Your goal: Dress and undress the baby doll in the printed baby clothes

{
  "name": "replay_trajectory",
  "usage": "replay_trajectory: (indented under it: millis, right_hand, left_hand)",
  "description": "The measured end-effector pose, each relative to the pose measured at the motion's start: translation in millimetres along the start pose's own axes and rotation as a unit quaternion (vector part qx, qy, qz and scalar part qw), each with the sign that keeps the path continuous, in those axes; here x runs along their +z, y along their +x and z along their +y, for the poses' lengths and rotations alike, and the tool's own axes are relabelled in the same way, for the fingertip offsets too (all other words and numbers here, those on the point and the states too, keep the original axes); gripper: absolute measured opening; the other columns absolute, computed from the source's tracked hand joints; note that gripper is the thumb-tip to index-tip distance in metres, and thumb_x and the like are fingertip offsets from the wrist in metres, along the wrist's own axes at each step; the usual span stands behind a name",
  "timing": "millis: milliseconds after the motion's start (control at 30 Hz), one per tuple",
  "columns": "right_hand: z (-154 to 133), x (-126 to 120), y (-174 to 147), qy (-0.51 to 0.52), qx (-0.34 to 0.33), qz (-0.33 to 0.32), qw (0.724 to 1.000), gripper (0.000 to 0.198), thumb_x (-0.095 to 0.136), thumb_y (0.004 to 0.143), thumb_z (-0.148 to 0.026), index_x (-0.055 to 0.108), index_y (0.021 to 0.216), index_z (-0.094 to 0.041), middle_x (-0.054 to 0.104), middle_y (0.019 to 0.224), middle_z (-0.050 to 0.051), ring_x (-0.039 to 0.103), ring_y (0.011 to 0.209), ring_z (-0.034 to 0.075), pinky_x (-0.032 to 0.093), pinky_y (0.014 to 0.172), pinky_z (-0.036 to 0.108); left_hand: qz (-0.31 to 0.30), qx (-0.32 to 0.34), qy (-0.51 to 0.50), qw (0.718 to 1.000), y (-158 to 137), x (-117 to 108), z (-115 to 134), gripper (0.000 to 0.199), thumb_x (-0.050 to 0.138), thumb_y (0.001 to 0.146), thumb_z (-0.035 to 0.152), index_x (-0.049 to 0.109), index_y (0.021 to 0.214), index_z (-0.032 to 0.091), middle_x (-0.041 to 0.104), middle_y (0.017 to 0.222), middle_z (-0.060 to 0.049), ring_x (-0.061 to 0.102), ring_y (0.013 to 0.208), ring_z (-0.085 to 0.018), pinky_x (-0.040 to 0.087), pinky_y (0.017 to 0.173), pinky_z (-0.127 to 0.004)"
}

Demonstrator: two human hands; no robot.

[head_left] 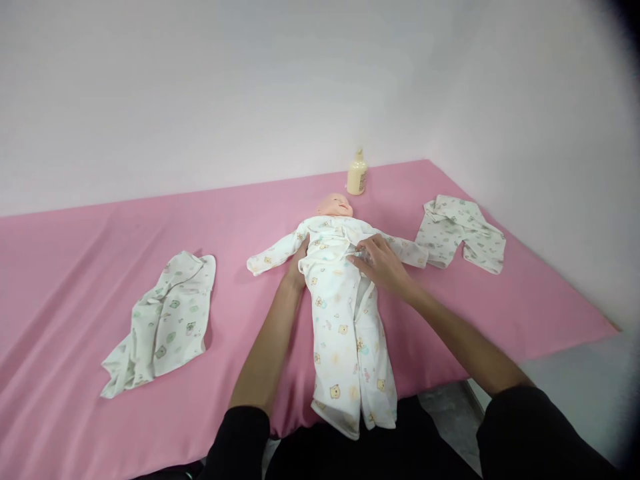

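A baby doll lies on its back, its pink head point(333, 205) pointing away from me. It has on a white long-sleeved baby top point(280, 253) with a bear print, the sleeves spread to both sides. White baby pants point(335, 340) in the same print reach down over the near table edge. My left hand point(299, 263) is against the doll's side at the waist, its fingers mostly hidden by the cloth. On the other side, my right hand point(381, 263) has curled fingers and thumb closed on the top's cloth near the waistband.
A pink sheet point(240, 227) covers the table. Printed baby clothes point(170, 320) lie crumpled at the left, and small printed pants point(463, 230) lie at the right. A cream pump bottle point(357, 175) stands behind the doll's head. White walls border the back and right.
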State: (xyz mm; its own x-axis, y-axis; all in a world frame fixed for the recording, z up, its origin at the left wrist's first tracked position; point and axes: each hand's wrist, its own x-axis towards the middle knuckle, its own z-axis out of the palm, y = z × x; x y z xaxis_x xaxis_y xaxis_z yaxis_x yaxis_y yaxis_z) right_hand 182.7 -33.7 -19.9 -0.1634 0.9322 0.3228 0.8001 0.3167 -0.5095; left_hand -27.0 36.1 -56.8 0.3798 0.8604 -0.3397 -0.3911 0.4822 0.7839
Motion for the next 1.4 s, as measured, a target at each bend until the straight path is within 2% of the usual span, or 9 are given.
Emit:
replay_trajectory:
  millis: [100,167,367,500,600,667,967,1200,1400]
  right_hand:
    - [0.2,1.2,-1.0,-0.014,-0.015,0.006,1.0,0.032,0.051,0.094,-0.051,0.056,0.107,-0.021,0.054,0.109,0.01,0.054,0.105,0.026,0.046,0.092,0.04]
    - [0.7,2.3,-1.6,-0.024,-0.022,0.004,0.999,0.03,0.052,0.094,-0.047,0.057,0.108,-0.021,0.054,0.11,0.01,0.054,0.104,0.026,0.045,0.092,0.04]
    - [0.8,6.7,-2.9,-0.063,-0.051,0.023,0.996,0.031,0.054,0.094,-0.043,0.059,0.111,-0.018,0.055,0.11,0.012,0.052,0.103,0.027,0.045,0.091,0.04]
    - [-7.4,11.1,-4.7,-0.107,-0.081,0.052,0.99,0.031,0.052,0.095,-0.042,0.061,0.109,-0.015,0.056,0.107,0.012,0.049,0.101,0.027,0.042,0.092,0.041]
    - [-17.8,14.5,-8.1,-0.132,-0.112,0.058,0.983,0.032,0.051,0.096,-0.041,0.063,0.108,-0.014,0.056,0.108,0.012,0.048,0.1,0.026,0.04,0.093,0.04]
    - [-25.4,16.4,-9.4,-0.146,-0.128,0.058,0.979,0.032,0.05,0.097,-0.042,0.064,0.108,-0.015,0.057,0.112,0.012,0.047,0.101,0.026,0.039,0.093,0.039]
    - [-56.6,27.6,22.4,-0.183,-0.179,-0.011,0.966,0.036,0.032,0.103,-0.026,0.066,0.095,-0.015,0.061,0.103,0.01,0.048,0.098,0.024,0.037,0.087,0.036]
    - [-74.3,31.0,36.7,-0.251,-0.123,-0.046,0.959,0.027,0.039,0.097,-0.021,0.065,0.098,-0.011,0.062,0.106,0.017,0.053,0.098,0.029,0.039,0.083,0.042]
    - [-76.7,17.7,52.2,-0.224,-0.09,-0.162,0.957,0.031,0.044,0.095,-0.03,0.062,0.109,-0.01,0.064,0.113,0.019,0.058,0.104,0.032,0.041,0.089,0.05]
  left_hand:
    - [0.024,0.011,0.058,0.998,-24.2,-9.0,5.5,0.057,0.058,0.087,0.055,0.059,0.129,0.017,0.058,0.136,-0.012,0.055,0.125,-0.027,0.042,0.11,-0.041]
    - [0.061,0.033,0.193,0.979,-50.7,-12.6,10.9,0.059,0.06,0.085,0.058,0.057,0.132,0.022,0.055,0.141,-0.01,0.053,0.127,-0.028,0.044,0.108,-0.041]
    - [0.087,0.141,0.52,0.838,-105.5,-3.6,23.8,0.07,0.066,0.081,0.056,0.04,0.144,0.038,0.044,0.148,-0.003,0.048,0.129,-0.024,0.045,0.101,-0.034]
    - [0.093,0.208,0.627,0.745,-91.4,-1.5,27.5,0.039,0.053,0.09,0.054,0.06,0.119,0.029,0.061,0.118,-0.003,0.057,0.103,-0.018,0.044,0.09,-0.032]
    - [0.096,0.257,0.649,0.709,-77.1,-4.3,30.6,0.03,0.043,0.097,0.046,0.06,0.094,0.022,0.063,0.093,-0.002,0.055,0.085,-0.015,0.042,0.078,-0.029]
    - [0.102,0.266,0.636,0.717,-73.2,-4.8,32.1,0.029,0.04,0.098,0.044,0.052,0.086,0.02,0.06,0.083,-0.001,0.052,0.075,-0.013,0.04,0.07,-0.028]
    - [0.14,0.272,0.454,0.837,-72.4,11.6,26.3,0.025,0.035,0.099,0.043,0.038,0.088,0.021,0.046,0.073,0.002,0.047,0.064,-0.01,0.04,0.061,-0.024]
    - [0.129,0.268,0.521,0.8,-73.6,16.9,23.2,0.028,0.034,0.099,0.047,0.038,0.091,0.021,0.045,0.075,0.002,0.044,0.066,-0.011,0.037,0.062,-0.025]
    - [0.071,0.223,0.607,0.76,-83.7,2.9,32.5,0.019,0.043,0.095,0.04,0.045,0.101,0.022,0.052,0.086,0.0,0.046,0.074,-0.013,0.036,0.064,-0.026]
